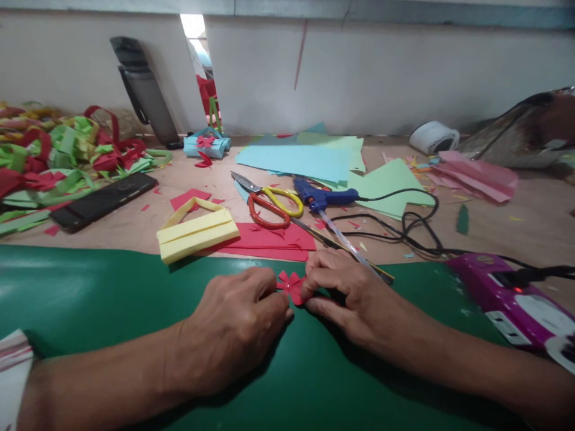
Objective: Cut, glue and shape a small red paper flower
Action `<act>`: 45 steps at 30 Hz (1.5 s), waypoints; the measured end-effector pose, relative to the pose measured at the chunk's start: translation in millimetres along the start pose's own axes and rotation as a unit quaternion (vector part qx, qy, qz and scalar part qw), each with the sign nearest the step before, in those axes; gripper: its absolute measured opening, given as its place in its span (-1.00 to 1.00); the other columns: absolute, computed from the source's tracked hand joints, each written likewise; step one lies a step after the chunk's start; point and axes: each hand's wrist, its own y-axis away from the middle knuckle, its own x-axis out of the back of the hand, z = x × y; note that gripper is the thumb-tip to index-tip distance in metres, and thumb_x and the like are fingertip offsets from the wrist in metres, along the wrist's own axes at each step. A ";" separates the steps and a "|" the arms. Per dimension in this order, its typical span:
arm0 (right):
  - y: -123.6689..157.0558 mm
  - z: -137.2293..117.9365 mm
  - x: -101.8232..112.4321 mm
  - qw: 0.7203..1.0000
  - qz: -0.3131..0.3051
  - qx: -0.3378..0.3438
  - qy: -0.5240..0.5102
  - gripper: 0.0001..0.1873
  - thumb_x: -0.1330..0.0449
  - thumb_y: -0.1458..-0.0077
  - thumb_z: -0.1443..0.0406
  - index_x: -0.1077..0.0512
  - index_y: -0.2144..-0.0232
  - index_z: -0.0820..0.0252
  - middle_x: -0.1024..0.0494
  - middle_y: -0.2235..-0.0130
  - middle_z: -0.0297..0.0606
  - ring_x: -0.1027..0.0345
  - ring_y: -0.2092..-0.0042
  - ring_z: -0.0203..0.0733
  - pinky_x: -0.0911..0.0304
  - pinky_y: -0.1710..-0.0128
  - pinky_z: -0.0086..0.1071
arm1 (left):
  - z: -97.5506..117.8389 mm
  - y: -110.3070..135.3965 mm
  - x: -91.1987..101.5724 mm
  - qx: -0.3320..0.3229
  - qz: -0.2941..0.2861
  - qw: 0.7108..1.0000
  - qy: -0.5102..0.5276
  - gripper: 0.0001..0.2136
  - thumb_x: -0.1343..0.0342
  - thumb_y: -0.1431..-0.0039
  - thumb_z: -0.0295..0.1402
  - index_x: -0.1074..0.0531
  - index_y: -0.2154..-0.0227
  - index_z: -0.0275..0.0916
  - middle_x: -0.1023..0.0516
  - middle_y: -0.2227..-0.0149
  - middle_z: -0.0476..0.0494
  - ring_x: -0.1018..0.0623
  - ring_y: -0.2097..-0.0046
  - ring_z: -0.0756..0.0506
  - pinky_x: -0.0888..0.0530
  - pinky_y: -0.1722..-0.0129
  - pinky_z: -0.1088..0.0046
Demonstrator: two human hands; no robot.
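A small red paper flower (291, 287) with pointed petals sits between my two hands, low over the green mat. My left hand (247, 314) has its fingers curled in and closed at the flower's left edge. On the other side, my right hand (344, 293) pinches the right petals between thumb and fingers. A shiny spot shows at the flower's middle. Just beyond lie red paper sheets (274, 239) and a folded yellow paper bag (200, 234) with a strip handle. Scissors (274, 206) with red and yellow handles and a blue glue gun (323, 194) rest behind them.
A purple power strip (507, 293) with a lit red light stands at right, its black cord (404, 221) looping leftward. A phone (103, 200), paper strips (67, 149), a dark bottle (146, 93) and a blue paper bag (206, 143) occupy the left; blue sheets (291, 158) lie behind.
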 end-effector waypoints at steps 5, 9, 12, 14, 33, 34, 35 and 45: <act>-1.9 1.3 -1.6 1.000 -0.005 0.010 0.011 -0.84 -0.16 -0.10 0.47 -0.38 0.48 0.18 -0.32 0.38 -0.38 -0.18 0.26 -0.23 -0.03 0.20 -0.29 | 7.2 -4.7 0.5 0.071 0.026 0.995 0.062 -0.88 -0.05 -0.19 -0.41 -0.48 0.40 -0.23 -0.37 0.44 -0.06 -0.33 0.43 0.00 -0.24 0.48 0.50; -2.5 1.4 -3.3 1.000 0.005 0.016 0.000 -0.84 -0.15 -0.12 0.46 -0.39 0.47 0.18 -0.33 0.39 -0.36 -0.19 0.27 -0.23 -0.03 0.21 -0.29 | 13.5 -11.0 -0.9 0.116 0.010 0.986 0.123 -0.89 -0.08 -0.15 -0.42 -0.48 0.44 -0.24 -0.36 0.49 -0.04 -0.34 0.44 0.00 -0.24 0.48 0.51; -1.4 0.9 -3.3 1.000 0.013 0.016 -0.007 -0.85 -0.16 -0.11 0.46 -0.40 0.46 0.17 -0.34 0.38 -0.36 -0.20 0.27 -0.22 -0.05 0.20 -0.27 | 16.5 -14.0 -3.1 0.120 0.014 0.986 0.116 -0.87 -0.06 -0.14 -0.46 -0.50 0.46 -0.24 -0.35 0.53 -0.03 -0.32 0.48 0.01 -0.21 0.51 0.52; -0.6 0.6 -3.0 1.000 0.018 0.018 -0.006 -0.86 -0.17 -0.10 0.47 -0.40 0.45 0.18 -0.36 0.37 -0.35 -0.21 0.26 -0.22 -0.05 0.18 -0.26 | 17.4 -15.1 -5.0 0.116 0.016 0.987 0.109 -0.85 -0.05 -0.13 -0.49 -0.48 0.49 -0.25 -0.33 0.55 -0.02 -0.31 0.49 0.02 -0.19 0.52 0.52; 3.9 -3.9 0.5 0.997 0.047 -0.051 -0.033 -0.88 -0.18 -0.06 0.44 -0.42 0.43 0.14 -0.36 0.32 -0.33 -0.23 0.18 -0.16 -0.09 0.16 -0.24 | 19.9 -19.0 -2.7 0.200 0.040 0.963 0.178 -0.84 -0.07 -0.01 -0.51 -0.47 0.60 -0.25 -0.36 0.64 0.02 -0.32 0.56 0.03 -0.21 0.54 0.51; 4.2 -4.7 0.5 0.996 0.053 -0.059 -0.040 -0.88 -0.17 -0.07 0.44 -0.43 0.43 0.13 -0.36 0.32 -0.32 -0.23 0.17 -0.16 -0.10 0.16 -0.24 | 20.5 -19.1 -2.7 0.204 0.045 0.962 0.177 -0.84 -0.07 -0.01 -0.51 -0.46 0.62 -0.25 -0.36 0.65 0.03 -0.32 0.57 0.04 -0.21 0.55 0.52; 4.4 -4.9 0.1 0.995 0.056 -0.065 -0.045 -0.88 -0.16 -0.07 0.44 -0.43 0.44 0.13 -0.36 0.32 -0.32 -0.23 0.17 -0.15 -0.10 0.16 -0.24 | 21.1 -19.2 -2.7 0.208 0.051 0.961 0.176 -0.83 -0.07 -0.01 -0.51 -0.46 0.63 -0.25 -0.35 0.65 0.03 -0.32 0.57 0.04 -0.21 0.55 0.52; 1.1 -4.7 -2.9 0.991 0.069 -0.074 -0.092 -0.86 -0.15 -0.05 0.43 -0.41 0.50 0.15 -0.38 0.37 -0.35 -0.26 0.24 -0.20 -0.12 0.23 -0.31 | 25.7 -21.1 -4.1 0.195 0.098 0.958 0.188 -0.84 -0.09 0.01 -0.53 -0.45 0.64 -0.27 -0.30 0.67 0.07 -0.29 0.60 0.08 -0.18 0.57 0.55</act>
